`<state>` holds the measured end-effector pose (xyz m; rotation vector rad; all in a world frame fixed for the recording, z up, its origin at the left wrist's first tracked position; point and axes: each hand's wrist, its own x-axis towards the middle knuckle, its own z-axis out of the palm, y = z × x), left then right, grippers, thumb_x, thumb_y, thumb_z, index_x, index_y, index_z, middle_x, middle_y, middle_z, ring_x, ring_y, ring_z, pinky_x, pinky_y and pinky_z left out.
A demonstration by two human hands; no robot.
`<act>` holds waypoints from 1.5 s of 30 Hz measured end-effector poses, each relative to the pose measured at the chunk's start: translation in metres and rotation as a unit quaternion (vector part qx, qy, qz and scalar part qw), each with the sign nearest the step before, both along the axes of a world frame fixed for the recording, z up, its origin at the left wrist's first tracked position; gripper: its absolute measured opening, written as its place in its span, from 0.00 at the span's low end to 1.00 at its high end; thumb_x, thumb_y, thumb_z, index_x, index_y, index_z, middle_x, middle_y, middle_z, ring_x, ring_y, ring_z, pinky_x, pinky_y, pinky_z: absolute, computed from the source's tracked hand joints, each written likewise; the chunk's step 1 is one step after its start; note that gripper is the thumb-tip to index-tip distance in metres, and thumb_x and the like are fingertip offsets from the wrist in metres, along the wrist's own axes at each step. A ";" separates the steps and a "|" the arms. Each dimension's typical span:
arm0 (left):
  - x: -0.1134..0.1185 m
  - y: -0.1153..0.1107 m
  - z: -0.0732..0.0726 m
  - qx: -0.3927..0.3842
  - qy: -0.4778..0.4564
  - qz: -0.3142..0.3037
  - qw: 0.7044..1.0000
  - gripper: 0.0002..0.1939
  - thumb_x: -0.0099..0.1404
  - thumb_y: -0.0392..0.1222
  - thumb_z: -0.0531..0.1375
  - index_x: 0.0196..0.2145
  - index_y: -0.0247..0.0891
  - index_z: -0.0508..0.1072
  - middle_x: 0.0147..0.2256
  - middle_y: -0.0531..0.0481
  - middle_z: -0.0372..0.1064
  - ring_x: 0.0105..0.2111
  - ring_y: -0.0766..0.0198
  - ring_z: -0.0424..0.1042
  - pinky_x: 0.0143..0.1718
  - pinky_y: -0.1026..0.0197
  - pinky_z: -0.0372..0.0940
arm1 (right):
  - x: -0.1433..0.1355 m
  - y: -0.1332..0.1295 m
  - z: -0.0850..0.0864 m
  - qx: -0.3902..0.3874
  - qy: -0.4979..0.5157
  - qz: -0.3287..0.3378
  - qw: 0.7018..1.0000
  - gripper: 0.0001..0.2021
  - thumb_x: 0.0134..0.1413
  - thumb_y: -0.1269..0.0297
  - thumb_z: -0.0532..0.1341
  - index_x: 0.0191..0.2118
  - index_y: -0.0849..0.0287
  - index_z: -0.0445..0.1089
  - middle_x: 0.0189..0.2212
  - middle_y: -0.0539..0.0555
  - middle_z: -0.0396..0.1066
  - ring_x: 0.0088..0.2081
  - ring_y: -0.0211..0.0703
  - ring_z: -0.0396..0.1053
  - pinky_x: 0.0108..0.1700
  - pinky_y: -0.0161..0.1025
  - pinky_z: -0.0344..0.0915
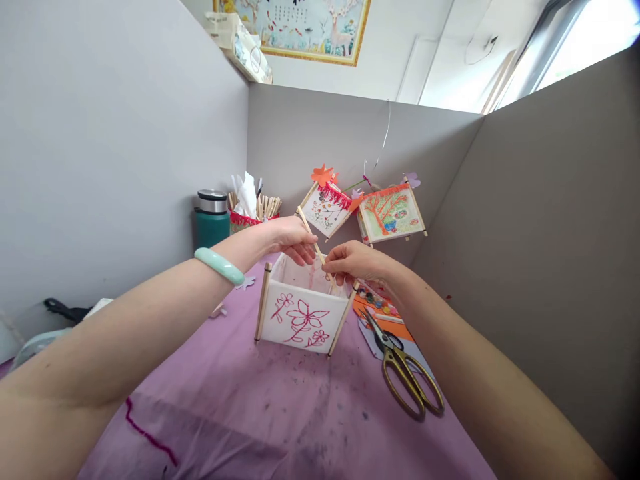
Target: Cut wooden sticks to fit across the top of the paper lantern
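Observation:
A white box-shaped lantern with magenta flowers drawn on its front and wooden sticks at its corners stands on the purple cloth. Above its open top, a thin wooden stick slants down to the right. My left hand holds the stick near its upper part between thumb and fingers. Lower down, the fingertips of my right hand pinch the same stick near the lantern's back right. The stick's lower end reaches into the lantern's opening.
Scissors lie on coloured paper at the right. A teal bottle and a basket of sticks stand at the back left. Two decorated lanterns are behind my hands. A magenta strip lies at the front left of the purple cloth.

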<state>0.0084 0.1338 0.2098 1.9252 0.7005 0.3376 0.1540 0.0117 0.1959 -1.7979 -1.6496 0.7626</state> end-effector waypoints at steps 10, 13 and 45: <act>-0.019 0.038 -0.034 0.242 0.101 0.208 0.942 0.09 0.54 0.43 0.61 0.21 0.35 0.72 0.14 0.50 0.64 0.15 0.65 0.63 0.21 0.63 0.56 | 0.004 0.004 0.003 -0.073 -0.088 0.013 0.993 0.02 0.46 0.70 0.62 0.26 0.60 0.69 0.18 0.52 0.70 0.22 0.36 0.68 0.24 0.31 0.61; -0.017 0.040 -0.044 0.200 0.076 0.213 0.953 0.09 0.54 0.44 0.62 0.24 0.35 0.71 0.14 0.51 0.64 0.15 0.66 0.61 0.20 0.63 0.56 | 0.002 0.007 0.003 -0.091 -0.111 0.014 0.990 0.01 0.45 0.70 0.62 0.26 0.61 0.68 0.19 0.52 0.71 0.23 0.37 0.68 0.24 0.31 0.62; -0.006 0.057 -0.059 0.094 -0.023 0.173 0.980 0.06 0.58 0.40 0.59 0.31 0.36 0.73 0.27 0.48 0.71 0.22 0.68 0.68 0.24 0.66 0.62 | -0.019 0.012 0.010 -0.150 -0.277 0.031 0.949 0.02 0.40 0.72 0.59 0.25 0.63 0.68 0.17 0.55 0.70 0.20 0.40 0.68 0.23 0.34 0.61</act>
